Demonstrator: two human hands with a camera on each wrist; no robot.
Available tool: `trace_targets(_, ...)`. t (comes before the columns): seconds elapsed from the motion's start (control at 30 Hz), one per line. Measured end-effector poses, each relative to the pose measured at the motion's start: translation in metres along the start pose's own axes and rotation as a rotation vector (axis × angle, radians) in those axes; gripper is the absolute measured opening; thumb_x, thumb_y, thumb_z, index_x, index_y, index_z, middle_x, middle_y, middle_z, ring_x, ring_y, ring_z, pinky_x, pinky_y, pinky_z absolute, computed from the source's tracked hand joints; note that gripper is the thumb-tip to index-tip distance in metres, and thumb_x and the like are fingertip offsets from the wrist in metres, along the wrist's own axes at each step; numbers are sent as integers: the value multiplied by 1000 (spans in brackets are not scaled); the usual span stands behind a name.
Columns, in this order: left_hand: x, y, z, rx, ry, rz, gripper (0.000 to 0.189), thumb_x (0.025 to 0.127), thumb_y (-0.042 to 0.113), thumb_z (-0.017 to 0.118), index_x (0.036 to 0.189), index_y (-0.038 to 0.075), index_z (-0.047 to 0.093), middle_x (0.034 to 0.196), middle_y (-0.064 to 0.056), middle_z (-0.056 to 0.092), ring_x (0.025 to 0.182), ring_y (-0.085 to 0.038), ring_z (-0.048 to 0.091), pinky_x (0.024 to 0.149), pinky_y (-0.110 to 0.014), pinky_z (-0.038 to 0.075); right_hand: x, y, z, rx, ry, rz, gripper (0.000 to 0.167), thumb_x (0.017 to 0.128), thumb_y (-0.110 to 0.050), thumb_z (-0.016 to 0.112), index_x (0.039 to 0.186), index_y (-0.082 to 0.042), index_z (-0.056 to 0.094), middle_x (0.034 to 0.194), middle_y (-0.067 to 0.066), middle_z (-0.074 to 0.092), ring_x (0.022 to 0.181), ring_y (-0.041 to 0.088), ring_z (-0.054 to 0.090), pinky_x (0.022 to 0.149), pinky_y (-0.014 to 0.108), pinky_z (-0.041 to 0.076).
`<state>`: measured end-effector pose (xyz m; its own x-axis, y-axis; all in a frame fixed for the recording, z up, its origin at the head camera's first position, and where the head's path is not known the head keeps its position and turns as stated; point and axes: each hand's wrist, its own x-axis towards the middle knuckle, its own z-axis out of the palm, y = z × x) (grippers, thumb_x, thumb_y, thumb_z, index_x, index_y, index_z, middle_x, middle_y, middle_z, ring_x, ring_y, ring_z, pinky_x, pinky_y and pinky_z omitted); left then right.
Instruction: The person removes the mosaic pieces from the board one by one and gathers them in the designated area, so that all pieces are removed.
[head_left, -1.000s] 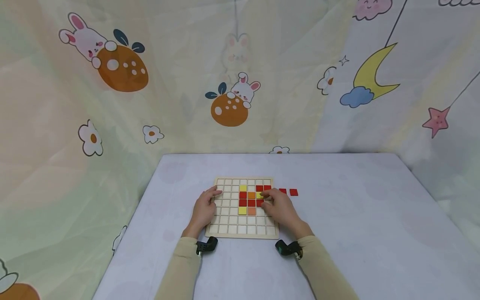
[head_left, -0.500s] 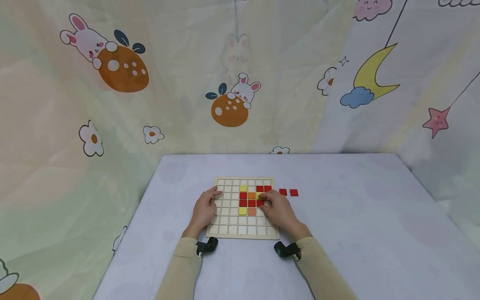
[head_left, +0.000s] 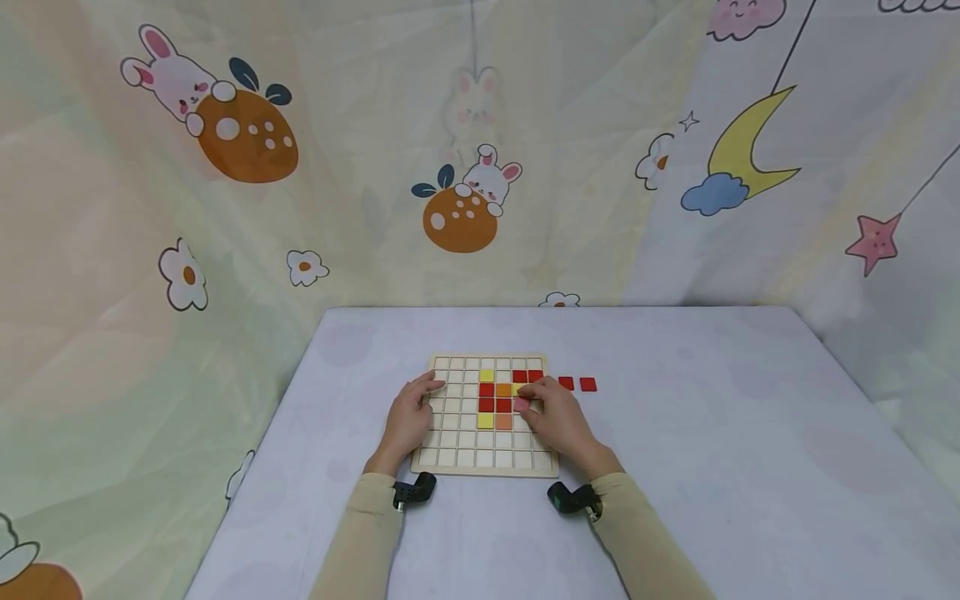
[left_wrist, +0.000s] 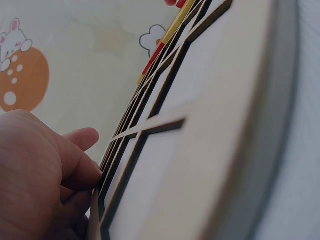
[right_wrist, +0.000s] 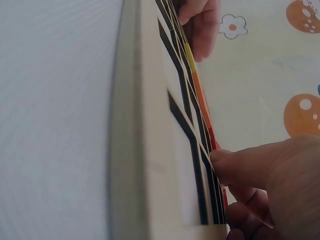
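A wooden grid board (head_left: 457,442) lies flat on the table with red, yellow and orange square tiles in some cells. My left hand (head_left: 406,419) holds the board's left edge, with one finger reaching over its top. On the board's right half, my right hand (head_left: 558,417) pinches a red tile (head_left: 521,405), which looks pale and tilted in the head view. In the right wrist view, the thumb (right_wrist: 222,162) meets the red tile at the board's surface. Beside it sit a yellow tile (head_left: 517,389), partly covered by the fingers, and a red tile (head_left: 503,405).
Two loose red tiles, a nearer one (head_left: 566,383) and an outer one (head_left: 588,384), lie right of the board, past my right hand. The table (head_left: 712,433) has a pale cloth cover. A printed curtain (head_left: 360,167) hangs behind it.
My right fingers have shifted slightly left onto the red tile. That tile now looks paler and tilted where it was dark red before. My left hand has stayed put.
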<state>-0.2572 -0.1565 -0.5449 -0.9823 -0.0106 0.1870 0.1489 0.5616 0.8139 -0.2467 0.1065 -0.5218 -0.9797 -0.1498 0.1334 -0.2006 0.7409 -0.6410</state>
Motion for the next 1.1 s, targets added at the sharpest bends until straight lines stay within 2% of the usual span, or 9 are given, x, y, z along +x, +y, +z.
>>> trace_targets(0.33, 0, 1, -1, 11, -14, 9, 45, 91, -9, 42, 124, 8, 67, 149, -7, 47, 143, -29, 33, 125, -39, 17, 1, 2, -1, -18, -17, -23, 33, 87, -19, 75, 118, -12, 72, 106, 1, 57, 88, 17, 50, 68, 22, 51)
trace_targets(0.53, 0, 1, -2, 19, -17, 11, 46, 90, -10, 40, 124, 7, 67, 148, -7, 47, 142, -29, 35, 125, -37, 17, 2, 3, 1, -36, -27, -39, 33, 87, -19, 74, 119, -12, 72, 106, 2, 57, 85, 16, 50, 63, 22, 49)
trace_targets(0.67, 0, -1, 0, 12, -22, -18, 46, 91, -9, 40, 124, 8, 67, 148, -5, 47, 143, -27, 34, 125, -36, 16, 1, 4, 1, -29, -34, -41, 32, 87, -18, 74, 118, -12, 72, 107, 2, 56, 85, 16, 50, 64, 22, 49)
trace_targets(0.93, 0, -1, -1, 11, -24, -11, 45, 92, -8, 41, 125, 8, 67, 149, -6, 46, 143, -28, 33, 125, -37, 16, 1, 3, 1, -29, -25, -62, 25, 86, -17, 75, 111, -15, 73, 105, 0, 56, 84, 16, 50, 66, 23, 50)
trace_targets(1.1, 0, 0, -2, 10, -26, -10, 45, 92, -8, 41, 125, 8, 67, 149, -6, 46, 143, -28, 33, 125, -38, 16, 0, 3, 1, -15, -16, -60, 25, 85, -14, 76, 109, -17, 72, 106, -1, 58, 90, 17, 53, 78, 27, 56)
